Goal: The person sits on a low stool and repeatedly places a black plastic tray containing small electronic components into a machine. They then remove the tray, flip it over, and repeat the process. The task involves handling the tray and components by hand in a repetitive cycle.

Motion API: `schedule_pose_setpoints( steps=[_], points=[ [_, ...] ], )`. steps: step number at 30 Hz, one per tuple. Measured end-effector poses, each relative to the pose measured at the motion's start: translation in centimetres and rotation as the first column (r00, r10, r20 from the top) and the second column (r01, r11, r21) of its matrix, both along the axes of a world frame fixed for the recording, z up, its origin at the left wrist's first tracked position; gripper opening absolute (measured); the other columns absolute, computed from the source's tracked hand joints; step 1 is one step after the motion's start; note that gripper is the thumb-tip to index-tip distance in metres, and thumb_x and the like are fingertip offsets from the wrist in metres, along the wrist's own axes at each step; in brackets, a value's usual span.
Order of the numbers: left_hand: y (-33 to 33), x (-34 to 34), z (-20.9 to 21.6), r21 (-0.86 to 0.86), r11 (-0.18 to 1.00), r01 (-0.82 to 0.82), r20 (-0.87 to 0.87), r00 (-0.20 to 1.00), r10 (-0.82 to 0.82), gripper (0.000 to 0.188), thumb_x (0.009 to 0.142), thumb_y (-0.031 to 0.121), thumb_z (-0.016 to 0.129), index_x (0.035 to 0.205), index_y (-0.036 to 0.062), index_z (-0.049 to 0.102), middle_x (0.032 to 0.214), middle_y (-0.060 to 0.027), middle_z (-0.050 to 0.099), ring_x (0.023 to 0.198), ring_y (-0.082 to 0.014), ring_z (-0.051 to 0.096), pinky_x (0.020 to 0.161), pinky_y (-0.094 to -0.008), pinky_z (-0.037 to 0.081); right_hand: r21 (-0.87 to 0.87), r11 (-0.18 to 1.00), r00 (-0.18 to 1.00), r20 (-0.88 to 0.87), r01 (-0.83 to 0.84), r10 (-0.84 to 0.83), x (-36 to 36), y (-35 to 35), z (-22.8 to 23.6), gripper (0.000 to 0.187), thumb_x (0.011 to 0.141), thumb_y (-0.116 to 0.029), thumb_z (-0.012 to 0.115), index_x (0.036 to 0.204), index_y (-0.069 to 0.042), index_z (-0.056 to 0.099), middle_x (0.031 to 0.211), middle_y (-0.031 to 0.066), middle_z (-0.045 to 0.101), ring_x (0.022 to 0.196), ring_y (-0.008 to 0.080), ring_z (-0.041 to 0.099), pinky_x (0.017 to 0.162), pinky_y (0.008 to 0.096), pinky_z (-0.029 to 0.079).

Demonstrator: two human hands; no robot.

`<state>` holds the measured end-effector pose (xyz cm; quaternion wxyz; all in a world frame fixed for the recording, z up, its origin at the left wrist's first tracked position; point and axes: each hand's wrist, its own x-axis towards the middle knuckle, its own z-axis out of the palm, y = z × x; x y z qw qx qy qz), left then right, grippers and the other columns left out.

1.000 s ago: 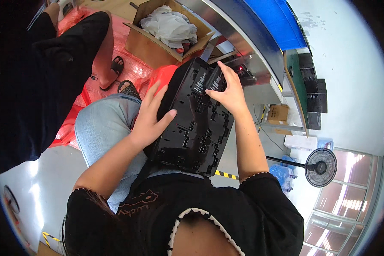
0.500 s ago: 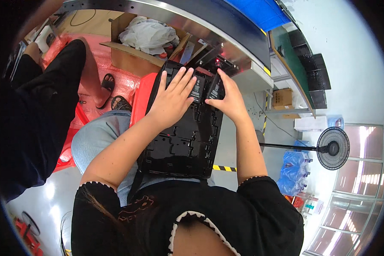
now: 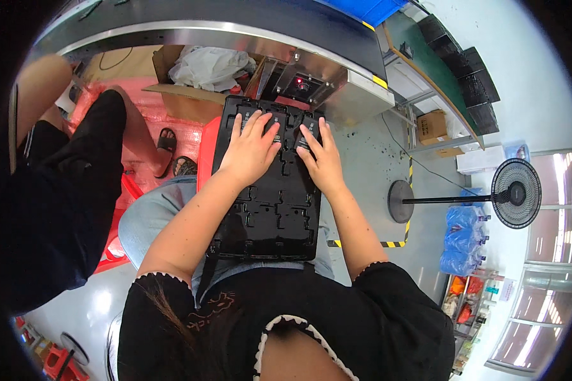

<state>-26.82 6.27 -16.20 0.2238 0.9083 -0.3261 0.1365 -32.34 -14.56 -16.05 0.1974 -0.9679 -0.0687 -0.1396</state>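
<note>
A glossy black plastic tray [image 3: 264,238] with moulded compartments rests across my lap. Flat dark pieces with white print lie in its far compartments; their exact kind cannot be made out. My left hand [image 3: 250,156] lies flat on the far left part, its fingers stretched over one printed piece [image 3: 276,135]. At the far right part, my right hand [image 3: 324,165] has its fingers apart, the tips resting on another printed piece [image 3: 304,141], which is partly hidden beneath them. Neither hand grips anything. The near compartments hold no pieces that I can see.
Beyond the tray runs a metal-edged bench [image 3: 235,32] with a red-lit switch [image 3: 300,82]. A cardboard box [image 3: 187,101] with white plastic bags stands at far left. Another person's leg [image 3: 140,136] is close on my left. A standing fan [image 3: 517,192] is at right.
My right hand has moved left and flattened; the dark piece that stood tilted between its thumb and fingers now lies in the tray. My left hand stays on the tray. The view has shifted slightly.
</note>
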Motion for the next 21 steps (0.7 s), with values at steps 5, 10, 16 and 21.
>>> schedule_pose_setpoints(
  steps=[5,10,16,21],
  points=[
    [0.2,0.3,-0.7,0.017,1.0,0.013,0.044,0.999,-0.013,0.042,0.093,0.029,0.055,0.129,0.0071,0.056,0.142,-0.0115,0.047,0.137,-0.0296,0.038,0.115,-0.0572,0.023,0.187,0.98,0.989,-0.116,-0.065,0.088,0.0,1.2,1.2,0.053,0.093,-0.016,0.058,0.145,-0.016,0.046,0.15,0.0168,0.043,0.142,0.0353,0.034,0.115,0.0516,0.027],
    [0.1,0.2,-0.3,-0.001,1.0,0.029,0.003,1.0,-0.029,0.042,0.094,0.032,0.054,0.131,0.011,0.057,0.143,-0.0092,0.047,0.139,-0.0289,0.036,0.115,-0.0586,0.023,0.257,0.966,0.998,0.053,0.026,-0.041,-0.1,0.3,0.7,0.055,0.094,-0.016,0.055,0.147,-0.012,0.04,0.152,0.0147,0.039,0.144,0.0325,0.032,0.115,0.0553,0.022],
    [0.2,0.3,-0.7,0.095,0.987,0.133,0.015,0.991,-0.135,0.044,0.095,0.039,0.053,0.133,0.0169,0.059,0.147,-0.0053,0.047,0.142,-0.0247,0.034,0.116,-0.0566,0.02,-0.097,0.994,0.997,0.056,0.05,-0.045,-1.8,3.3,-1.4,0.046,0.094,-0.031,0.059,0.133,-0.006,0.054,0.147,0.0161,0.044,0.139,0.0341,0.037,0.11,0.06,0.028],
    [0.0,0.3,-1.4,0.035,0.99,0.136,0.043,0.99,-0.137,0.038,0.094,0.032,0.056,0.125,0.0125,0.063,0.142,-0.009,0.051,0.137,-0.0271,0.041,0.114,-0.0559,0.025,-0.062,0.997,0.997,0.061,0.056,-0.052,-1.6,3.2,-1.4,0.045,0.094,-0.031,0.058,0.132,-0.008,0.055,0.144,0.0159,0.048,0.137,0.0326,0.041,0.108,0.0596,0.03]
  ],
)
